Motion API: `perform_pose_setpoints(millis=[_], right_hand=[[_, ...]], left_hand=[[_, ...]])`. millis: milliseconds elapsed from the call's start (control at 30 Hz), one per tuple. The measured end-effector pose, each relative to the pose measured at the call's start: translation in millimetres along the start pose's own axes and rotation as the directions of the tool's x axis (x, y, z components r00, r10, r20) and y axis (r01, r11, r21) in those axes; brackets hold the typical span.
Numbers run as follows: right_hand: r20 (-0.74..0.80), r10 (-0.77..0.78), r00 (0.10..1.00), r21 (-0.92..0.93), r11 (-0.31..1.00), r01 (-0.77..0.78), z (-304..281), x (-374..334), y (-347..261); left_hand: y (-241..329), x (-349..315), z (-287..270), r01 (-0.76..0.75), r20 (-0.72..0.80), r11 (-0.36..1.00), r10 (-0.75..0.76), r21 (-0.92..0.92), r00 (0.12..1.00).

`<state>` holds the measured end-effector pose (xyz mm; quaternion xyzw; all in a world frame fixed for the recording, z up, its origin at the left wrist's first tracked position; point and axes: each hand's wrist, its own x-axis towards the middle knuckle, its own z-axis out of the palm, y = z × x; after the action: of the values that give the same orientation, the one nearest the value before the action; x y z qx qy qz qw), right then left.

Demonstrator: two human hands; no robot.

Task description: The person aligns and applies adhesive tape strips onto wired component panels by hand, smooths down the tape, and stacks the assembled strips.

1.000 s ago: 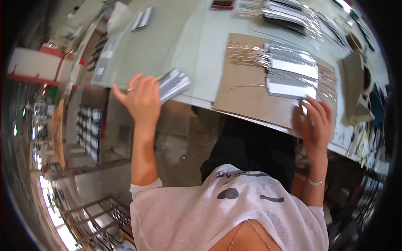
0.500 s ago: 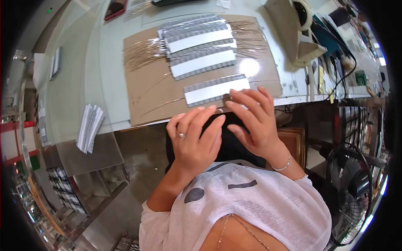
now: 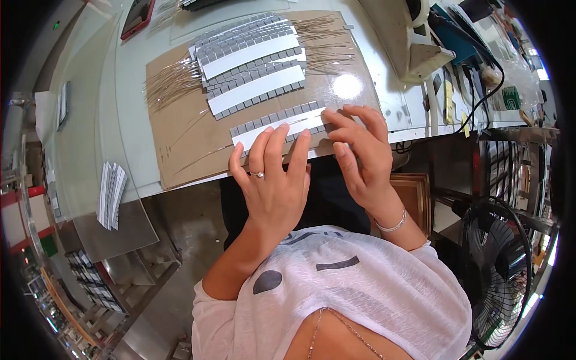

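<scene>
A white strip (image 3: 251,131) edged on both sides with small grey squares lies near the front of a brown cardboard sheet (image 3: 174,129). Spread over its front edge, the fingertips of my left hand (image 3: 273,180) rest on it, holding nothing. My right hand (image 3: 367,161) is at the strip's right end, its fingers bent over it and its thumb apart from them. A thin wire runs out from the strip's left end. Beyond it, similar strips (image 3: 249,63) lie in an overlapping pile, with bundles of thin brown wires (image 3: 174,83) sticking out at both sides.
At the back right stands a beige device (image 3: 414,60), with cables and tools beside it. More grey-and-white strips (image 3: 111,195) lie on the glass at the left. A red-edged phone (image 3: 138,18) sits at the back left. A black fan (image 3: 495,270) stands to my right.
My left hand has moved forward, and its fingertips now rest on the strip. My right fingers have bent in at its right end. The whole view has shifted a little.
</scene>
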<state>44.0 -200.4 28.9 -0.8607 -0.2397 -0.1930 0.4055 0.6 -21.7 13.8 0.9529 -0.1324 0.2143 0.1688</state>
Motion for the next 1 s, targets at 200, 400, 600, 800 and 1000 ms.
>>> perform_pose_setpoints(millis=[200, 400, 600, 800, 1000], right_hand=[[0.087, -0.178, 0.98, -0.11, 0.976, 0.188, -2.0, 16.0, 1.2], [0.118, -0.194, 0.974, -0.016, 0.98, 0.197, 9.5, 59.8, -21.7], [0.593, -0.381, 0.709, 0.049, 0.897, 0.44, 81.4, 111.4, -71.1], [0.709, -0.327, 0.624, 0.0, 0.886, 0.464, 101.5, 123.0, -70.2], [0.449, -0.332, 0.83, 0.022, 0.932, 0.361, 85.7, 103.2, -61.6]], left_hand=[[-3.6, 0.0, 2.5, -0.001, -0.041, 1.0, 0.001, 0.007, 0.999], [0.6, -0.2, 9.9, 0.024, -0.088, 1.0, -0.025, -0.011, 0.996], [-5.2, -13.0, 18.4, 0.153, 0.128, 0.961, -0.126, -0.23, 0.984], [-0.1, -6.5, 5.9, -0.011, 0.026, 0.998, 0.01, 0.056, 1.0], [-5.4, -8.6, 14.4, 0.106, 0.127, 0.992, -0.096, -0.075, 0.987]])
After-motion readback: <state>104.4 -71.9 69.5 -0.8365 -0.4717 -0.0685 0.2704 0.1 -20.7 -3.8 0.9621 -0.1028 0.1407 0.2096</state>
